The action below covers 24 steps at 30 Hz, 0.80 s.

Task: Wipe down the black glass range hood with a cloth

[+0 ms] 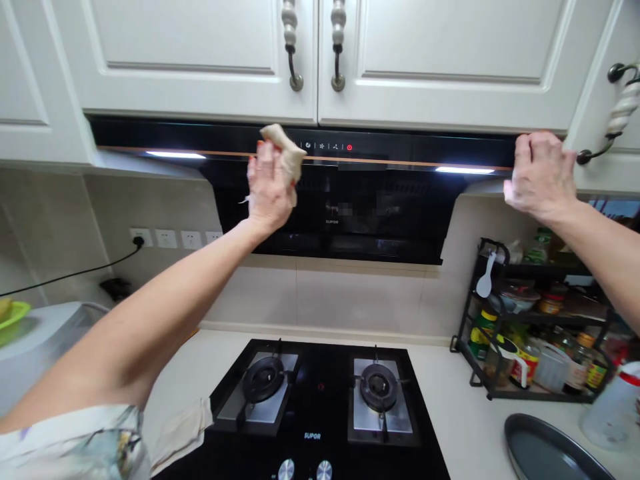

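A black range hood point(400, 146) with two lit strips and a glowing red power icon runs beneath white cabinets. My left hand point(270, 183) presses a beige cloth point(289, 153) against the hood's front strip, just left of the touch icons; its fingers are closed over the cloth. At the right end of the hood, my right hand point(541, 175) is curled over the edge under the cabinet. Its fingertips are partly hidden, and it appears to grip the hood's edge.
Below is a black gas stove point(320, 407) with two burners. A folded cloth point(183, 433) lies at its left edge. On the right stand a spice rack point(545, 398) with bottles and jars, a frying pan point(555, 453) and a plastic jug point(607, 417). Cabinet handles point(339, 40) jut out above.
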Available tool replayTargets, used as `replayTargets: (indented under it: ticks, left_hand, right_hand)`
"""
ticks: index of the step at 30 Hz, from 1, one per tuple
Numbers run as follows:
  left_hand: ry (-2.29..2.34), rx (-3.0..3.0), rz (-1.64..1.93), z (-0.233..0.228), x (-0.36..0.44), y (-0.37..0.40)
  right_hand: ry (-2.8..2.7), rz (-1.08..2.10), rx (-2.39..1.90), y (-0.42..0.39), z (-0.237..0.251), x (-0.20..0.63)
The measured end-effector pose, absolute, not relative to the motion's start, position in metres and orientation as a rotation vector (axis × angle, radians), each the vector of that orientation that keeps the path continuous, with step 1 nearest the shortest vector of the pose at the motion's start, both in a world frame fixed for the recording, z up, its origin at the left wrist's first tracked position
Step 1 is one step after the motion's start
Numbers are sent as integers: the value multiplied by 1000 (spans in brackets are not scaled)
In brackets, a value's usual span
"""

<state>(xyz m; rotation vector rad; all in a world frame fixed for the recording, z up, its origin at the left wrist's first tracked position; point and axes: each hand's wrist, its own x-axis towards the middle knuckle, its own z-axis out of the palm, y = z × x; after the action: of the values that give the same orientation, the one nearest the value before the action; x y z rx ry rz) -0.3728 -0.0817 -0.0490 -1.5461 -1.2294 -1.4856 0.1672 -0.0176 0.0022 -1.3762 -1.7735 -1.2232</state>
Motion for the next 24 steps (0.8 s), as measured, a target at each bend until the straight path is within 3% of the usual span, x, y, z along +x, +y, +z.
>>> replayTargets:
  ticks: [3,10,14,19,24]
  left_hand:
    - [-1149,-1633,-1371,-48,-308,-62]
    - [-910,-1780,-729,-32,-141,-13]
    - [-884,-1692,-532,-26,-85,-8]
    - [-941,-1658,-535,-22,-112,-11]
    - [-1122,-1689,-1020,-12,-221,-23]
  right_hand:
    - [-1781,-1268,-1355,-9,9,167]
    - [-1782,-1218,-1253,6,1,174]
    - [-1752,-1204,-1193,16,-1,172]
    - [-1706,-1188,-1109,41,-3,175]
    - [-1515,-1298,-1013,84,-4,183]
